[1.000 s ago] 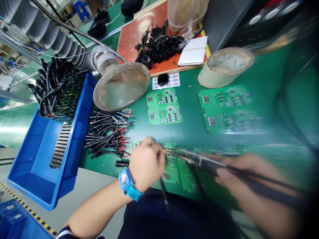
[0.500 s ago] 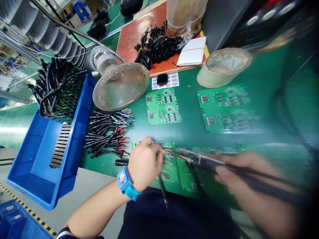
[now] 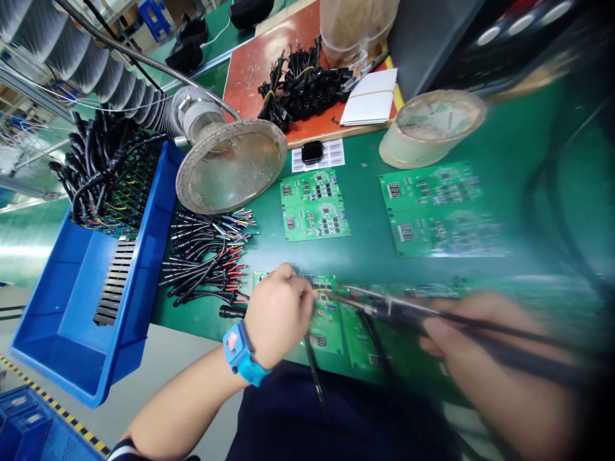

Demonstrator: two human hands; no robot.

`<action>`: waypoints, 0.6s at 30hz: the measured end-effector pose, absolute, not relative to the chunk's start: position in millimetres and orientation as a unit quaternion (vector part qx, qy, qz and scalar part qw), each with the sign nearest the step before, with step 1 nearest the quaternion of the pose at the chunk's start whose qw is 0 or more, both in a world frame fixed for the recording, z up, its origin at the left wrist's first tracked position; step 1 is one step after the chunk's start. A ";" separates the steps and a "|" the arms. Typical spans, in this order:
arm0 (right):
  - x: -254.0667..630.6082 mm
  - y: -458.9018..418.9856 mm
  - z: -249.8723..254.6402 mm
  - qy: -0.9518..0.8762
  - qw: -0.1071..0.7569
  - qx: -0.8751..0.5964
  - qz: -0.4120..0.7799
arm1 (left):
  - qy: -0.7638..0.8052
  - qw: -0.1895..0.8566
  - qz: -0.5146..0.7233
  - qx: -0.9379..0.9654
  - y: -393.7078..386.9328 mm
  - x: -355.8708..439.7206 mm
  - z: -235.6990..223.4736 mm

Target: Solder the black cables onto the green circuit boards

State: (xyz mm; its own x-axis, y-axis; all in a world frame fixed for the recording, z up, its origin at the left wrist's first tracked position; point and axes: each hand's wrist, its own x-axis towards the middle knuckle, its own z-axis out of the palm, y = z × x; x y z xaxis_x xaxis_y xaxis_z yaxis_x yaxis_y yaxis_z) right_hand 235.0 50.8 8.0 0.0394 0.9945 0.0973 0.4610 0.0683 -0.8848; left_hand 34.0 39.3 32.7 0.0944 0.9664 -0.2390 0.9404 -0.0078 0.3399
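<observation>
My left hand (image 3: 278, 314), with a blue strap on its wrist, is closed in a pinch over a green circuit board (image 3: 332, 336). A black cable (image 3: 314, 374) hangs from under its fingers, and a thin yellow wire end shows at the fingertips. My right hand (image 3: 461, 326), blurred, grips a soldering iron (image 3: 396, 312) with a thin metal feed tube along its top. The iron's tip reaches left to the board, close to the yellow wire; whether they touch I cannot tell. Another circuit board (image 3: 358, 349) with a black cable over it lies beside the first.
A blue bin (image 3: 129, 333) with wired boards stands left, beside bundles of black cables (image 3: 206, 269). A metal fume hood (image 3: 233, 169) overhangs them. Further circuit boards (image 3: 314, 208) lie ahead, with a tape roll (image 3: 432, 131) and cables on a red board (image 3: 245, 70) behind.
The soldering iron and my right hand have shifted very slightly right. My left hand keeps its pinch at the board, and the surrounding things stay in place.
</observation>
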 end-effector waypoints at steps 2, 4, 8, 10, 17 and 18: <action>234.3 49.9 7.0 -0.609 0.402 -0.599 0.330 | 0.673 0.208 0.032 0.709 39.0 34.1 32.3; 233.6 49.3 6.2 -0.610 0.394 -0.603 0.331 | 0.674 0.207 0.034 0.708 39.1 34.2 31.9; 235.1 49.2 7.2 -0.596 0.386 -0.616 0.340 | 0.675 0.207 0.037 0.707 39.6 33.8 31.6; 236.5 49.5 8.5 -0.587 0.390 -0.622 0.342 | 0.675 0.208 0.036 0.707 39.6 33.7 31.7; 235.9 49.0 5.1 -0.576 0.398 -0.633 0.330 | 0.674 0.208 0.028 0.708 39.1 34.8 32.8; 235.6 49.1 4.7 -0.575 0.400 -0.633 0.330 | 0.675 0.209 0.028 0.708 39.4 34.9 33.1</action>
State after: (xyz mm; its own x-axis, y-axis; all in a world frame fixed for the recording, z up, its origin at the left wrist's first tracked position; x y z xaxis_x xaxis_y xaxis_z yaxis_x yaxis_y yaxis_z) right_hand 235.6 49.1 4.7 0.1205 0.9918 0.0420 0.4645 -0.0189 -0.8854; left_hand 34.9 39.4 33.1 0.0883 0.9662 -0.2424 0.9431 -0.0028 0.3324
